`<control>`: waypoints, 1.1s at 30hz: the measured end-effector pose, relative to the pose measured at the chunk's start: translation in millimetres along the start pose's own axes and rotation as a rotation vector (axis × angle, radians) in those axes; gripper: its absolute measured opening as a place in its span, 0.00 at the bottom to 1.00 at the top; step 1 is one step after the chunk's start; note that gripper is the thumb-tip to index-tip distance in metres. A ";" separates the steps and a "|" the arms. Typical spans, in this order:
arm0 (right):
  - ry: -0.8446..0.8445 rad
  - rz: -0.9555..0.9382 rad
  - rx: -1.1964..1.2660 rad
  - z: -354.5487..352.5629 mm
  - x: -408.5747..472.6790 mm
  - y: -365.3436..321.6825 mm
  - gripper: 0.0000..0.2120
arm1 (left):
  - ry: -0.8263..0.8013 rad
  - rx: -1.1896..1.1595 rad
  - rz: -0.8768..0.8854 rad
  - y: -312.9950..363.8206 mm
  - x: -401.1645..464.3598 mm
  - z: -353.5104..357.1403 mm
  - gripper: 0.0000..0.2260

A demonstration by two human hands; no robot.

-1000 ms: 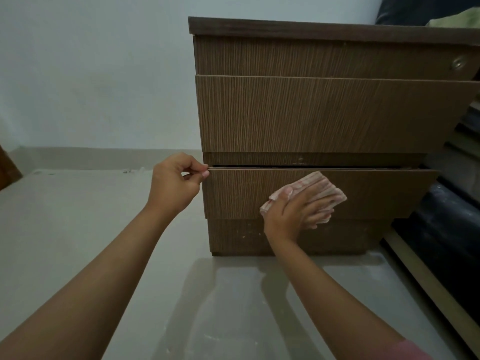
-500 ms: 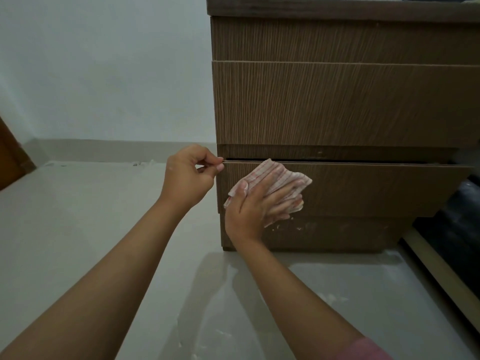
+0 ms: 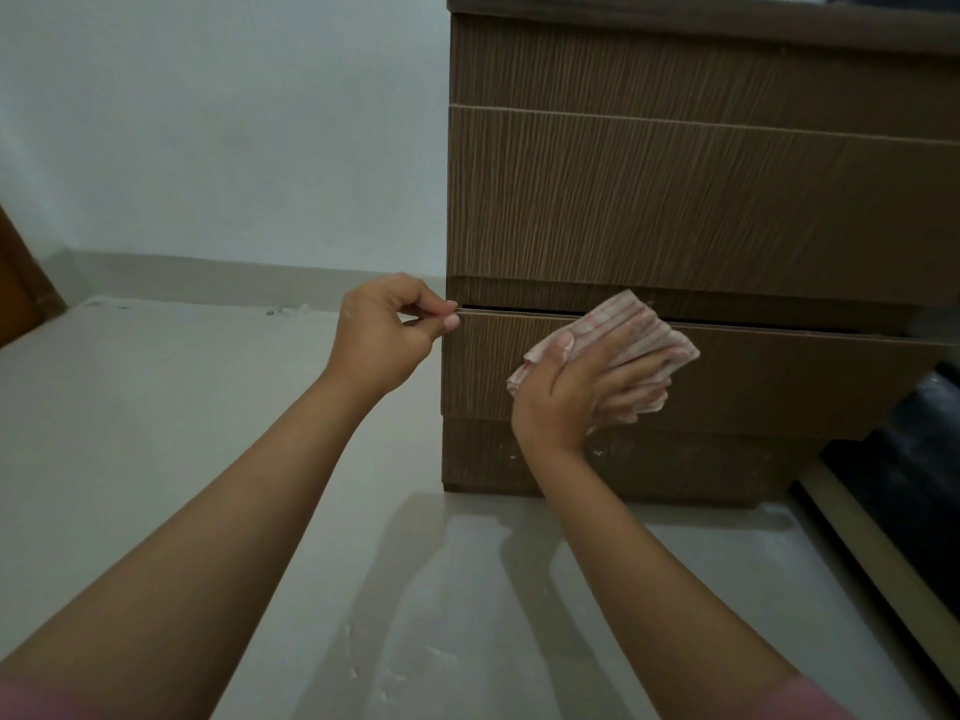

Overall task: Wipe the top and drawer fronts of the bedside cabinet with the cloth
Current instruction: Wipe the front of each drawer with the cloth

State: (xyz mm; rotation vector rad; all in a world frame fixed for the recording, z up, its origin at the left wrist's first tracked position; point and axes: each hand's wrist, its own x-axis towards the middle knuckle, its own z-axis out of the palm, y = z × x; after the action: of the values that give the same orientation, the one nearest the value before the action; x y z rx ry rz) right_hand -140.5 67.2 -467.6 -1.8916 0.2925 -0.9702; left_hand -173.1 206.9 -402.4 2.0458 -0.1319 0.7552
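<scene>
A brown wood-grain bedside cabinet (image 3: 701, 200) stands on the floor, filling the upper right. Its lowest drawer front (image 3: 779, 381) sits slightly pulled out. My left hand (image 3: 384, 335) pinches the top left corner of that drawer front between thumb and fingers. My right hand (image 3: 576, 392) presses a folded pink-and-white striped cloth (image 3: 628, 324) flat against the left part of the same drawer front, fingers spread over it. The cabinet's top surface is out of view above the frame.
Pale glossy floor tiles (image 3: 208, 459) spread to the left and front, with white specks near my arms. A light wall (image 3: 208, 122) with a skirting board runs behind. Dark bedding and a bed frame (image 3: 909, 485) crowd the cabinet's right side. A brown door edge (image 3: 21, 283) shows far left.
My right hand slid the cloth leftward along the lowest drawer front, then a little back to the right. My left hand kept its pinch on the drawer's corner. The camera moved closer.
</scene>
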 end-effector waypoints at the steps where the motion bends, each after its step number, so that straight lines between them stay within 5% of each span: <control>1: -0.001 -0.009 0.011 2.5 -1.0 -6.6 0.33 | -0.004 -0.009 -0.012 0.0 0.3 -0.6 0.04; 11: -0.041 -0.090 0.030 41.9 -54.5 -31.8 0.32 | -0.049 -0.052 -0.022 -2.9 4.1 -5.2 0.06; 22: -0.078 -0.160 -0.124 30.2 -52.7 25.3 0.33 | -0.066 -0.075 -0.061 -5.7 4.9 -5.7 0.07; 33: 0.005 -0.004 0.021 27.1 -29.0 -17.1 0.32 | -0.129 -0.107 -0.100 -2.4 7.7 -11.3 0.04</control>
State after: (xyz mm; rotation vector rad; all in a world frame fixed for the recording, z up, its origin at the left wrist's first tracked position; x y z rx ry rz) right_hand -143.0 109.9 -474.0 -1.8718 0.2807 -0.9766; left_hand -171.1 218.8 -395.4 1.9835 -0.1389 0.5433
